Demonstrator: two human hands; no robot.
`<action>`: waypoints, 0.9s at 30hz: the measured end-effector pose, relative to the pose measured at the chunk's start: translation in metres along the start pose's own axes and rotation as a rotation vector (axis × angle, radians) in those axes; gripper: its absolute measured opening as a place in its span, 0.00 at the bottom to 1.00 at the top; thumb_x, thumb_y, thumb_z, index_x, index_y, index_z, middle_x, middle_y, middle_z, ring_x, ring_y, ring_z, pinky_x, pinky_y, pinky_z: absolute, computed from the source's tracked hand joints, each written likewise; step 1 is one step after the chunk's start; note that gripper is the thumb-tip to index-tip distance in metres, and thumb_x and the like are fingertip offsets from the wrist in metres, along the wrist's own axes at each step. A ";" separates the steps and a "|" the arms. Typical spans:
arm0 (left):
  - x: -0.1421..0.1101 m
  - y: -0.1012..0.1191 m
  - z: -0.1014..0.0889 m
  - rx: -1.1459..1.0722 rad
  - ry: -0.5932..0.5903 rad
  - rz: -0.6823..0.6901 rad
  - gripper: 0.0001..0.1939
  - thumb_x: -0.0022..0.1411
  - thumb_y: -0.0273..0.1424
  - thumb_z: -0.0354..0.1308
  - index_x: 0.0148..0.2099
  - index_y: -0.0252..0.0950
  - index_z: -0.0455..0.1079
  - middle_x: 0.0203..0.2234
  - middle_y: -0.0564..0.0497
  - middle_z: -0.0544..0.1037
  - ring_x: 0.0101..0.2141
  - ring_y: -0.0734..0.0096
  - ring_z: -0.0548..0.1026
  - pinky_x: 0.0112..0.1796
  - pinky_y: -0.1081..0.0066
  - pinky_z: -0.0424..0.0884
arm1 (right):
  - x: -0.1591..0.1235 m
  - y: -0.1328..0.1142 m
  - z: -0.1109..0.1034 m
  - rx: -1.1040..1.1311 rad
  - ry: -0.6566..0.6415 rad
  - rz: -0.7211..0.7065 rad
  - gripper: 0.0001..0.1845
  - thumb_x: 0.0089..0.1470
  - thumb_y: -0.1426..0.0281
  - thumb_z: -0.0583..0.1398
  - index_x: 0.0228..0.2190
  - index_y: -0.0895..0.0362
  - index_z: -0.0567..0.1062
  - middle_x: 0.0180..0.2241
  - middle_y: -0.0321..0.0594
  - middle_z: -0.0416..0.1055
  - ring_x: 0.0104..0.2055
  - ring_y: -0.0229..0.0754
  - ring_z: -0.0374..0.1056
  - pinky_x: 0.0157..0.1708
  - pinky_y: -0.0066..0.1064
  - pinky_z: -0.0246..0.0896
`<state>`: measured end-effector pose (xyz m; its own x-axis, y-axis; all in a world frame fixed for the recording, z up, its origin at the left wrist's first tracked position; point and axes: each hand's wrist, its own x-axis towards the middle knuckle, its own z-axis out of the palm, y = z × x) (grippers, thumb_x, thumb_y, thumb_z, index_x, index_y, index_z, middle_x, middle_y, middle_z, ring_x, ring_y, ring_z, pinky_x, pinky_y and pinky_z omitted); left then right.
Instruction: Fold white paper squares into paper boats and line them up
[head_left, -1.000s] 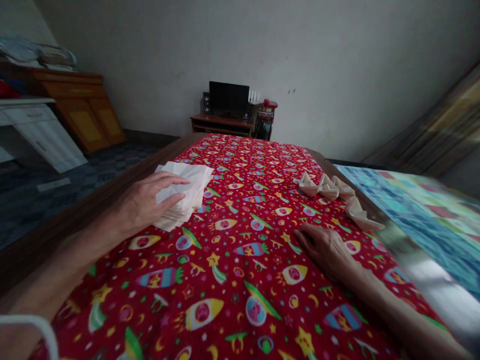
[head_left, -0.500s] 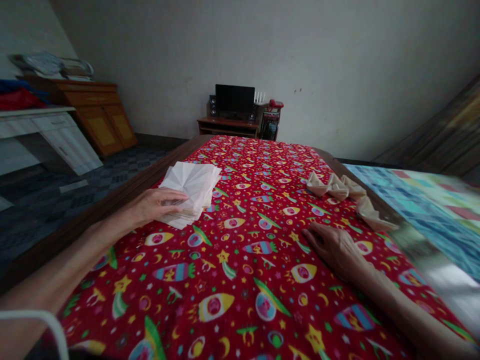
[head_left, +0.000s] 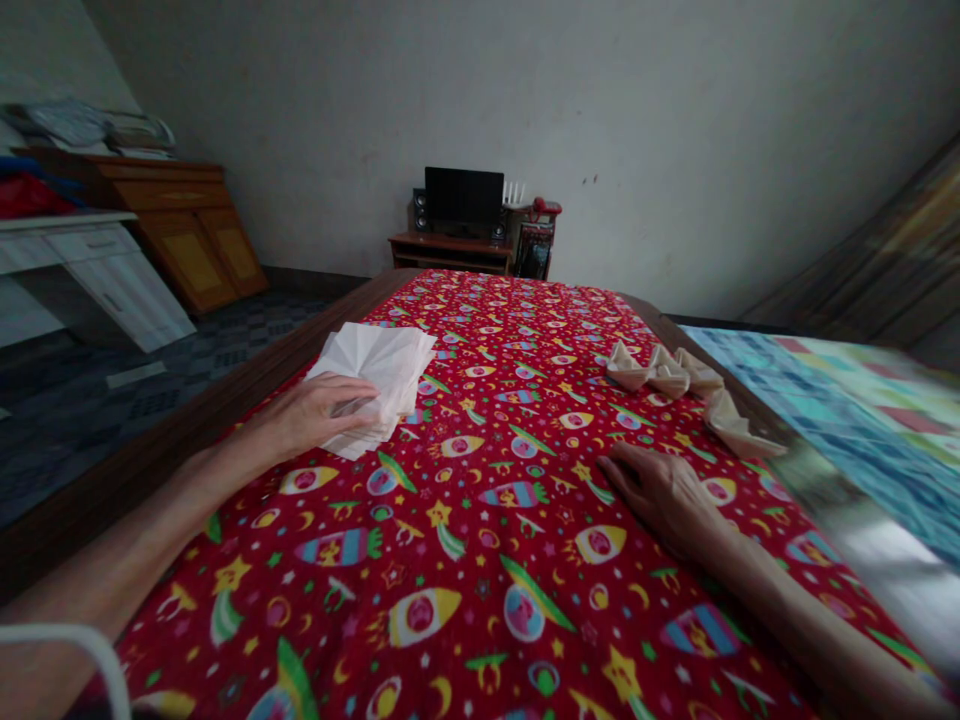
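Note:
A stack of creased white paper sheets point(head_left: 382, 355) lies on the left part of the red patterned cloth point(head_left: 480, 520), its edges fanned out unevenly. My left hand point(head_left: 326, 410) is at the near left corner of this stack, fingers over the top and thumb below them, pinching paper; how many sheets are between them I cannot tell. On the right, my right hand point(head_left: 660, 485) rests on the cloth with its fingers curled in and nothing visible in them. Beyond it sit several folded paper boats point(head_left: 667, 372), one of them point(head_left: 739, 428) nearer the table's right edge.
Dark wooden table edges point(head_left: 300, 355) show beside the cloth. Against the far wall stand a monitor point(head_left: 463, 197) and speakers on a low desk point(head_left: 450, 250). A wooden cabinet point(head_left: 199, 240) is at left, a bed with a blue patterned cover point(head_left: 795, 430) at right.
The whole view has shifted slightly, so things appear a little further left. My left hand stays on the paper stack and my right hand still rests on the cloth.

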<state>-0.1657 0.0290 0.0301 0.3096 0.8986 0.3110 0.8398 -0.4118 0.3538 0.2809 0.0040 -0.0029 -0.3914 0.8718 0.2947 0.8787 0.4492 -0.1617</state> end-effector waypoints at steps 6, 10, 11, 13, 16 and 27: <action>0.000 -0.001 -0.005 -0.082 -0.030 -0.077 0.22 0.56 0.44 0.56 0.43 0.31 0.75 0.45 0.42 0.77 0.46 0.62 0.73 0.52 0.66 0.63 | 0.000 0.002 0.001 -0.006 -0.004 -0.004 0.18 0.61 0.58 0.48 0.25 0.54 0.65 0.20 0.36 0.66 0.20 0.36 0.59 0.22 0.28 0.44; -0.001 -0.002 -0.002 -0.021 -0.015 -0.058 0.22 0.55 0.43 0.57 0.44 0.31 0.75 0.44 0.44 0.78 0.46 0.62 0.73 0.51 0.67 0.63 | 0.000 0.001 0.001 -0.008 0.007 -0.001 0.19 0.61 0.58 0.47 0.24 0.54 0.65 0.20 0.37 0.67 0.20 0.36 0.60 0.22 0.28 0.44; -0.002 -0.002 0.000 -0.002 -0.008 -0.042 0.21 0.55 0.42 0.58 0.45 0.31 0.74 0.44 0.44 0.78 0.46 0.62 0.73 0.51 0.67 0.63 | 0.000 0.001 0.001 -0.009 0.010 0.002 0.19 0.61 0.58 0.47 0.24 0.54 0.64 0.20 0.36 0.67 0.20 0.36 0.60 0.22 0.28 0.44; -0.002 -0.003 0.003 0.017 0.010 -0.019 0.20 0.56 0.40 0.58 0.45 0.30 0.74 0.44 0.45 0.78 0.46 0.62 0.73 0.51 0.68 0.63 | 0.000 0.001 0.001 -0.010 0.011 0.008 0.19 0.61 0.57 0.47 0.24 0.54 0.63 0.20 0.36 0.66 0.20 0.36 0.60 0.22 0.28 0.44; -0.002 -0.004 0.005 0.002 0.023 -0.020 0.18 0.57 0.38 0.58 0.45 0.31 0.74 0.43 0.47 0.78 0.45 0.62 0.73 0.51 0.67 0.64 | 0.000 0.000 0.001 -0.007 0.004 0.013 0.19 0.61 0.57 0.47 0.24 0.54 0.63 0.20 0.36 0.66 0.20 0.36 0.59 0.23 0.28 0.44; 0.000 0.006 -0.004 -0.089 -0.006 -0.129 0.25 0.56 0.47 0.55 0.42 0.29 0.76 0.42 0.43 0.79 0.43 0.62 0.75 0.50 0.66 0.66 | 0.000 -0.002 -0.001 0.010 -0.011 0.020 0.19 0.61 0.57 0.47 0.24 0.55 0.62 0.21 0.35 0.65 0.21 0.35 0.58 0.23 0.28 0.44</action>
<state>-0.1619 0.0258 0.0354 0.2044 0.9457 0.2528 0.8299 -0.3044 0.4675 0.2800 0.0028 -0.0014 -0.3769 0.8826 0.2809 0.8837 0.4335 -0.1763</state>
